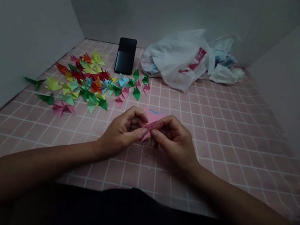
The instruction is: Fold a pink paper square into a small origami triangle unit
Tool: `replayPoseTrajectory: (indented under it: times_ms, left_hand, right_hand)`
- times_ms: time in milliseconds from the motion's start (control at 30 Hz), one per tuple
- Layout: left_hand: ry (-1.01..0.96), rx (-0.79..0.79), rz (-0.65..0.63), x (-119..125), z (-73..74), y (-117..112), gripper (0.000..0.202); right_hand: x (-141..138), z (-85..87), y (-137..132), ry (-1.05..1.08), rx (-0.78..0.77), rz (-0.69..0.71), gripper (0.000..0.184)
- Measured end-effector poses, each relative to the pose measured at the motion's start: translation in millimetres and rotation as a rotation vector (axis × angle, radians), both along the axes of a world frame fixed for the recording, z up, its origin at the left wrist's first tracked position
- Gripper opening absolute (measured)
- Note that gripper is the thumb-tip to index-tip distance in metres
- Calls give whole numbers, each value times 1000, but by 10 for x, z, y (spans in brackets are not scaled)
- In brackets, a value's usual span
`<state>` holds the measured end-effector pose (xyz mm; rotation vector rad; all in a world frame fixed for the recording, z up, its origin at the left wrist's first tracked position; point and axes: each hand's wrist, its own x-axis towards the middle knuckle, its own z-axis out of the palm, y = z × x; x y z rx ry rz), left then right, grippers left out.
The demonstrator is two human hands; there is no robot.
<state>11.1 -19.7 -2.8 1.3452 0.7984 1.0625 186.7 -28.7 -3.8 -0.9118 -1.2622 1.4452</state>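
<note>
A small pink folded paper [149, 126] is held between my two hands, low over the table near its front. My left hand [125, 129] pinches its left side between thumb and fingers. From the right, my right hand [174, 140] grips the other side with thumb and forefinger. Just behind the fingers lies flat pink paper [155, 116], with a thin blue strip [153, 112] at its far edge. Something small and yellow [149, 137] shows under the folded piece, too small to name. The curled fingers hide part of the fold.
Many-coloured folded paper birds [87, 81] lie spread over the left of the table. Behind them a black phone [126, 56] leans upright. White plastic bags [177, 56] sit at the back. A pink checked cloth [231, 127] covers the table, with pale walls around it.
</note>
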Motion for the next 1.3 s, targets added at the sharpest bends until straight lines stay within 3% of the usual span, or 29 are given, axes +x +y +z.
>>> replayPoseTrajectory:
  times_ms: [433,667,867,1033,1133,1300]
  left_hand:
    - [80,34,-35,-18,-17,11,15]
    - [41,-58,-107,4,-23,19,31]
    - [121,-41,-151,3,-2,58,30]
    - [78,-55,-67,-32,2,122,25]
    - [109,-28,-42,-54,19,144,23]
    - [145,0,-133,-71,37,154,25]
  right_hand:
    - [-7,-51,9,149,-153,84,27]
    - [-5,-38,18,73,-84,26,27]
    - [27,-40,49,-11,-125,60,20]
    - [50,-30,49,-62,-171,2,24]
    - [47,-17,51,-71,-212,44,24]
    - [48,-48,52,-43,-257,156,25]
